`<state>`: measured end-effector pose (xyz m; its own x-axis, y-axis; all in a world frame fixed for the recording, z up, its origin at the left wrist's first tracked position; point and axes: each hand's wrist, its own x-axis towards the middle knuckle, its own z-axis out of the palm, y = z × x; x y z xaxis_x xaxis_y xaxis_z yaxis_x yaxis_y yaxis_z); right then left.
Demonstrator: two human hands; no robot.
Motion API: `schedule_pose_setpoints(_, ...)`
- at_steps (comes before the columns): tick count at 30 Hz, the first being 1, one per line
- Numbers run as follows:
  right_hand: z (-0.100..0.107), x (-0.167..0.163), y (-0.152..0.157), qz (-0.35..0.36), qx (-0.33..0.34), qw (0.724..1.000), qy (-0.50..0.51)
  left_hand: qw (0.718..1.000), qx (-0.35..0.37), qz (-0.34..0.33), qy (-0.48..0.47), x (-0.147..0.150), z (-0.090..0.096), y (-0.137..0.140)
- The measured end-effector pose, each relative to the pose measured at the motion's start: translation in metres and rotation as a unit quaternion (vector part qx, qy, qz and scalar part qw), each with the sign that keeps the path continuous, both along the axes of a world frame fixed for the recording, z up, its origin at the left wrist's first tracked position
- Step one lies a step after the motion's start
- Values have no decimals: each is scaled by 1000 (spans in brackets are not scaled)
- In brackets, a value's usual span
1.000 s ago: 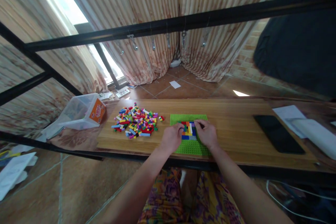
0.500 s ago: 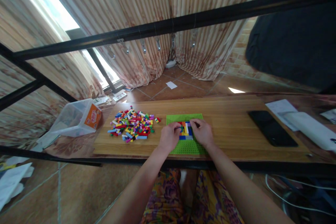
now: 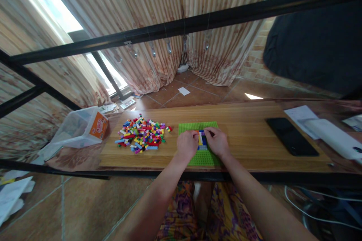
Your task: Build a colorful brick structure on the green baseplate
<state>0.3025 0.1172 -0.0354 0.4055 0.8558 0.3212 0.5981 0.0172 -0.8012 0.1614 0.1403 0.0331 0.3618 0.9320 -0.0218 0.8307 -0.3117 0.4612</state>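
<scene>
A green studded baseplate (image 3: 199, 160) lies on the wooden board in front of me. On its middle sits a patch of joined toy bricks (image 3: 201, 141) in blue, yellow, white and orange, partly covered by my hands. My left hand (image 3: 187, 144) is closed over the left part of the patch, its fingertips pressed together; whatever they pinch is hidden. At the patch's upper right edge, my right hand (image 3: 217, 141) is closed in a pinch with thumb and forefinger together. What lies between those fingertips is too small to make out.
Left of the baseplate lies a heap of loose coloured bricks (image 3: 144, 135). Beyond it stands a clear plastic box (image 3: 76, 130) with an orange label. A black phone (image 3: 291, 136) and a white object (image 3: 333, 137) lie to the right. A black metal bar (image 3: 169, 28) crosses ahead.
My left hand has moved right, over the brick patch, and now covers more of its left part. My right hand stays almost in place. The view has shifted slightly.
</scene>
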Motion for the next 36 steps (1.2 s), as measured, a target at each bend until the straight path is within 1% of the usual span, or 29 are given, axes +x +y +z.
schedule_pose_setpoints(4, -1, 0, 0, 1, -1, 1000, 2, 1000, -6, 8, 27, 5, 4, 4)
schedule_pose_setpoints(8, -1, 0, 0, 2, 1, 1000, 4, 1000, -6, 22, 18, 6, 1, 6)
schedule_pose_setpoints(13, -1, 0, 0, 1, 4, 1000, -1, 998, 0, 47, -37, 4, -12, 7)
schedule_pose_setpoints(17, -2, 0, 0, 2, 6, 1000, 0, 993, 2, 26, -113, -5, -20, 8)
schedule_pose_setpoints(19, -3, 1, 0, 4, 8, 1000, 1, 989, 23, 28, -144, -13, -23, 5)
schedule_pose_setpoints(21, -3, 1, 0, 3, 7, 1000, 6, 986, 56, 24, -155, -21, -27, -2)
schedule_pose_setpoints(24, -3, 0, 0, -1, 0, 1000, 8, 985, 113, -27, -128, -29, -34, -18)
schedule_pose_setpoints(27, -1, 0, -1, -5, -11, 1000, -1, 984, 153, -71, -60, -32, -40, -34)
schedule_pose_setpoints(31, -1, 0, -1, -6, -12, 1000, -1, 982, 170, -80, 18, -30, -41, -42)
schedule_pose_setpoints(36, -2, 1, -1, -2, -9, 1000, 0, 976, 175, -89, 92, -25, -34, -39)
